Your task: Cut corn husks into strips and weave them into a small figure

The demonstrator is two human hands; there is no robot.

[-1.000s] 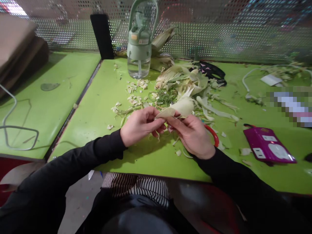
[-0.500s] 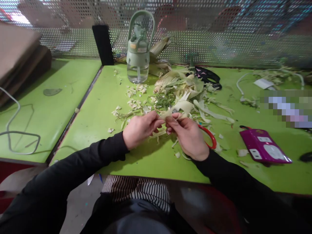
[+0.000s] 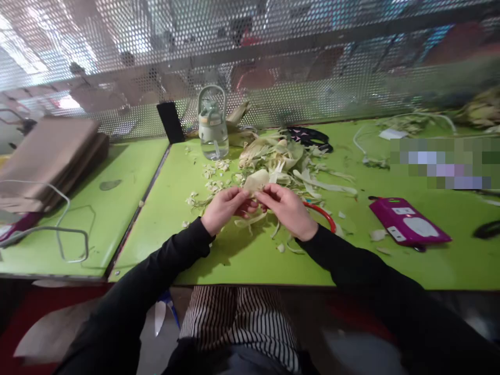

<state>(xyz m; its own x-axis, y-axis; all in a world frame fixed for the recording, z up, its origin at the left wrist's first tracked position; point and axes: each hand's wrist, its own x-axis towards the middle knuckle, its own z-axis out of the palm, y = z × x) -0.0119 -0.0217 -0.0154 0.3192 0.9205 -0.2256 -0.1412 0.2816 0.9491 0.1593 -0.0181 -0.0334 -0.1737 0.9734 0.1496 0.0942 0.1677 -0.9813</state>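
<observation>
Between my two hands a pale piece of corn husk [image 3: 257, 180] is stretched, standing up above the fingertips. My left hand [image 3: 225, 207] pinches its left edge between thumb and forefinger. Its right edge is pinched by my right hand [image 3: 288, 209]. Just beyond the fingers lies a heap of corn husks [image 3: 273, 151], with small cut scraps [image 3: 214, 169] to its left. A red curved handle [image 3: 322, 214], perhaps of scissors, shows beside my right wrist; the rest of it is hidden.
A water bottle [image 3: 213, 130] and a black upright block [image 3: 171, 122] stand by the perforated metal screen [image 3: 312, 78]. At right lies a purple power strip [image 3: 410, 221]. A black mask-like piece [image 3: 310, 138] lies behind the heap. Brown paper stacks [image 3: 58, 156] occupy the left table.
The husk piece now stands up spread between my hands, where before it was bunched at the fingertips. The camera view has tilted up and shifted, showing more of the screen.
</observation>
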